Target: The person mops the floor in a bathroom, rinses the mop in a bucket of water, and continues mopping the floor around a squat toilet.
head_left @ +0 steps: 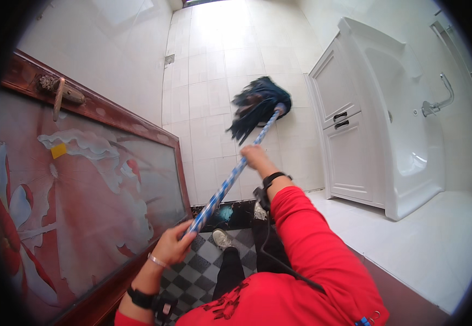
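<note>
A mop with a blue-and-white patterned handle (220, 194) slants from the lower left up to the right. My left hand (173, 244) is closed round the handle's near end. Farther along the shaft, my right hand (258, 157) grips it, nearer to the mop head. The dark, stringy mop head (262, 104) is over the white floor tiles (208, 117), its strands fanned out to the left and slightly blurred.
A red-framed glass door (100, 179) with a flower pattern and a handle (59, 95) stands at left. To the right is a white cabinet (347, 155) under a basin (410, 136) with a faucet (434, 107). A dark threshold (230, 214) borders checkered tiles (192, 277) underfoot. A floor drain (169, 60) lies far left.
</note>
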Tool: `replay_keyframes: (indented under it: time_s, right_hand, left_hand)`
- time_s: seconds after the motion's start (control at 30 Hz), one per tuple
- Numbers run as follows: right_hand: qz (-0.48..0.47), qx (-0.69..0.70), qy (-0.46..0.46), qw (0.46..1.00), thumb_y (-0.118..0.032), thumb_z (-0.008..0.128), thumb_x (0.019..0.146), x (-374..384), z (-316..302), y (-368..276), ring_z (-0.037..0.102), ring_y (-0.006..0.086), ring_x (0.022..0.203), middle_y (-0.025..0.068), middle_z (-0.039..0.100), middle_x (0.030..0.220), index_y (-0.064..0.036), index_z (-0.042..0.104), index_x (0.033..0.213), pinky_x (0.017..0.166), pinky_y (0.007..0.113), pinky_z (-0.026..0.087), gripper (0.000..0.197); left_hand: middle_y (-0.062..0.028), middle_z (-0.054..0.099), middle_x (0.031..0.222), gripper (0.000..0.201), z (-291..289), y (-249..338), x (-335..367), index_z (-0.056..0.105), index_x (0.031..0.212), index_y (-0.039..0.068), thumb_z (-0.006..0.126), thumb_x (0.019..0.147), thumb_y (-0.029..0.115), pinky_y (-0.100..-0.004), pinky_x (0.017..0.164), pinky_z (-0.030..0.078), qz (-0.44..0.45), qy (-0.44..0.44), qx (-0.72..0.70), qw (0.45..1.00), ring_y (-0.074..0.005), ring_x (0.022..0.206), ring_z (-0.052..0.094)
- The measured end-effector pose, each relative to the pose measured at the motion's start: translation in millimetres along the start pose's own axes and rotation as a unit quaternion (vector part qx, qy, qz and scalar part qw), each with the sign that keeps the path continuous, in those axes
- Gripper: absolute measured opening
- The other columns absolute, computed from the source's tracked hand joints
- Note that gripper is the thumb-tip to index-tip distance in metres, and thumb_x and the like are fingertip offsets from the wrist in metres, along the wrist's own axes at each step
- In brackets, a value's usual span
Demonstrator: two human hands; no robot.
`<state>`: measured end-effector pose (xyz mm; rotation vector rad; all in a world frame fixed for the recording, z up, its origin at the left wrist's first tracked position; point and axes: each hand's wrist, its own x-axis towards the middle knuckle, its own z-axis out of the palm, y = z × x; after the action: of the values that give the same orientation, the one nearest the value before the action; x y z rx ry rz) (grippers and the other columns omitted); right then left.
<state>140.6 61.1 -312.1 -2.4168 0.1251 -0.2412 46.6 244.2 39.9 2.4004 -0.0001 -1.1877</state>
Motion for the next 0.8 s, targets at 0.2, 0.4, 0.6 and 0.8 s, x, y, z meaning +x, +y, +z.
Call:
replay_keyframes:
  time_s: [0.2,0.4,0.6,0.8]
  right_hand:
    - [0.115,0.083,0.115,0.983,0.002,0.051,0.061,-36.0,-42.3,94.9,0.049,0.0286,0.081,0.0100,0.051,0.077,-0.0093,0.048,0.072,0.065,0.036,0.041,0.016]
    - [0.151,0.102,0.147,0.972,0.001,0.051,0.060,-83.6,-0.9,93.0,0.046,0.0316,0.078,0.0123,0.048,0.076,-0.0077,0.047,0.072,0.069,0.036,0.040,0.015]
    - [0.134,0.152,0.053,0.978,-0.007,0.058,0.055,-110.3,38.1,5.7,0.046,0.0311,0.080,0.0119,0.049,0.078,-0.0078,0.050,0.069,0.067,0.038,0.041,0.016]
    - [-0.012,0.273,-0.062,0.960,-0.007,0.062,0.051,-115.5,38.7,-105.9,0.044,0.0321,0.084,0.0142,0.048,0.083,-0.0040,0.054,0.077,0.072,0.040,0.041,0.027]
  left_hand:
    - [-0.0072,0.052,0.061,0.034,35.9,72.1,63.4,0.049,0.107,0.004,0.053,0.077,0.018,-0.0259,0.049,0.039,0.138,-0.021,0.196,0.971,-0.0128,0.051,0.049]
    - [-0.0203,0.056,0.077,0.035,38.8,45.2,72.5,0.048,0.106,0.006,0.053,0.076,0.022,-0.0420,0.065,0.042,0.285,-0.033,0.301,0.910,-0.0380,0.075,0.053]
    - [-0.0148,0.056,0.076,0.039,17.4,13.8,-4.8,0.044,0.113,0.017,0.050,0.078,0.031,-0.0422,0.061,0.042,0.143,0.044,0.480,0.865,-0.0335,0.071,0.053]
    - [-0.0104,0.054,0.068,0.039,-3.4,-19.8,-113.4,0.047,0.110,0.013,0.051,0.078,0.035,-0.0338,0.057,0.041,0.012,0.084,0.513,0.854,-0.0249,0.063,0.054]
